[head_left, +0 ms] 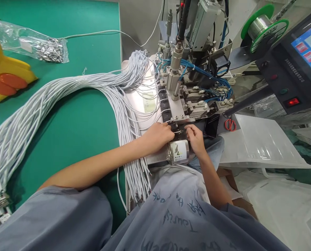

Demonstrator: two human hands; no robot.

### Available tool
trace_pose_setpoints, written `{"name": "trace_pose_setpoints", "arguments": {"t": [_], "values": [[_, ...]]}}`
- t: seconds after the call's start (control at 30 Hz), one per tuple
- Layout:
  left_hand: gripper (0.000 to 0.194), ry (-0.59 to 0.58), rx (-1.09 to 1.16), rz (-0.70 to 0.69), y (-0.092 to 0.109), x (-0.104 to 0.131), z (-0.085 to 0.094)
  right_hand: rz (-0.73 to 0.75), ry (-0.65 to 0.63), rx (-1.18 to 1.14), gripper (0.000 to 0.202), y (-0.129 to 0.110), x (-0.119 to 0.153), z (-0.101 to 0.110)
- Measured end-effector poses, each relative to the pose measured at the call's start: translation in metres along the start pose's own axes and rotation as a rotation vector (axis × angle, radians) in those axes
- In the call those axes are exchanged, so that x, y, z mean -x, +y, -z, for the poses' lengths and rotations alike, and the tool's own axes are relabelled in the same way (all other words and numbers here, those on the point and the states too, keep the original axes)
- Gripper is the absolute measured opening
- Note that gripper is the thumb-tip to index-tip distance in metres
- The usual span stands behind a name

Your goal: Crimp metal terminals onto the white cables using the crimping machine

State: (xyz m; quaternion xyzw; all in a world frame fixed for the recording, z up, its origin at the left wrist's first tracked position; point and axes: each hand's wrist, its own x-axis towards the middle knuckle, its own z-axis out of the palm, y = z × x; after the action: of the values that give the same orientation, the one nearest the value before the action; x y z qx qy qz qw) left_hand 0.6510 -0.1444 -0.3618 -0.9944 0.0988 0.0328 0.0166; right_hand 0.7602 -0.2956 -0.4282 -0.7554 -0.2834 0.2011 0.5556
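Note:
My left hand (160,138) is closed at the front edge of a soldering machine (178,101), its fingers around a white cable. The stripped end of that cable (177,132) sticks out to the right of my fingers, next to small metal parts. Just right of it, my right hand (195,139) has thumb and forefinger pinched together; whatever may be between them is too small to make out. Below and between both hands sits a round container with a white label (179,151). Several white cables (134,115) run into the machine's black fixture (166,104).
A thick bundle of white cables (53,90) crosses the green table (92,118). A bag of metal connectors (49,50) and a yellow duck-shaped object (6,69) lie left. To the right are a solder spool (261,29), control screen (310,48), phone (211,126) and red scissors (230,124).

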Motion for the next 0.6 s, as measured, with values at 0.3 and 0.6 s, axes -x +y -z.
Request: {"name": "trace_pose_setpoints", "arguments": {"t": [0.3,0.6], "values": [[0.019,-0.021,0.051,0.041,-0.002,0.001,0.006,0.256,-0.076,0.305,0.028,-0.011,0.017,0.007],[0.021,-0.008,-0.007,0.241,-0.003,-0.003,0.001,0.035,0.018,-0.023,0.021,-0.039,0.078,-0.016]]}}
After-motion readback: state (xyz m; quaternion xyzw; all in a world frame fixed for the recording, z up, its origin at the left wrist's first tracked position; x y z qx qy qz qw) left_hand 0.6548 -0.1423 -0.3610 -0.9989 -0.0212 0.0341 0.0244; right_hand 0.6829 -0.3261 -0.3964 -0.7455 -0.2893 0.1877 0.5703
